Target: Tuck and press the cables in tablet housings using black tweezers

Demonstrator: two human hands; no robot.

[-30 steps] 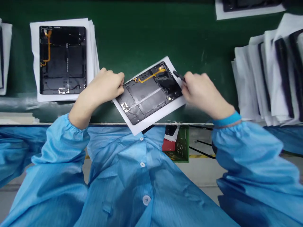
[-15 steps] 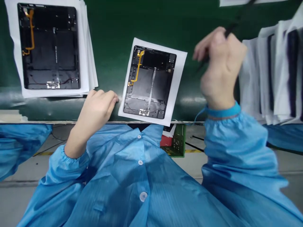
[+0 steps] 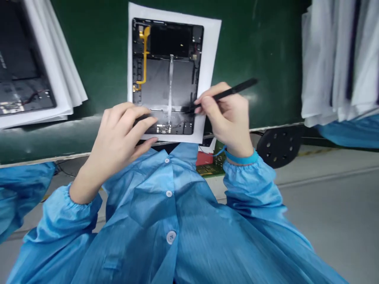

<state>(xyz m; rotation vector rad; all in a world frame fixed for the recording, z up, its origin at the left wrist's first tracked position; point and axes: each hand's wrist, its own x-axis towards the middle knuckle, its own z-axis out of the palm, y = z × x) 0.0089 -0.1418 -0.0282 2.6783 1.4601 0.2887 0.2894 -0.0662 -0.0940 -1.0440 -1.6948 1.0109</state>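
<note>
An opened tablet housing (image 3: 183, 79) lies on a white sheet (image 3: 211, 55), with an orange flex cable (image 3: 145, 55) along its left side and a pale strip cable (image 3: 171, 86) down the middle. My left hand (image 3: 121, 132) rests at its lower left corner, fingers apart and reaching over the edge. Held like a pen in my right hand (image 3: 229, 116) are black tweezers (image 3: 233, 90). Their blurred tip is over the lower right part of the housing, near thin wires; whether it touches them I cannot tell. A small circuit board (image 3: 164, 129) sits at the bottom edge.
Another opened housing (image 3: 26, 71) lies on stacked white sheets at the left. White-wrapped panels (image 3: 331, 67) stand at the right of the green bench (image 3: 266, 51). Below the bench edge are a green crate (image 3: 211, 170) and a round black stool seat (image 3: 280, 146). Blue sleeves show at both sides.
My right hand has come in from the right with the tweezers, down to the housing. My left hand has moved onto the housing's lower left corner. The view has shifted.
</note>
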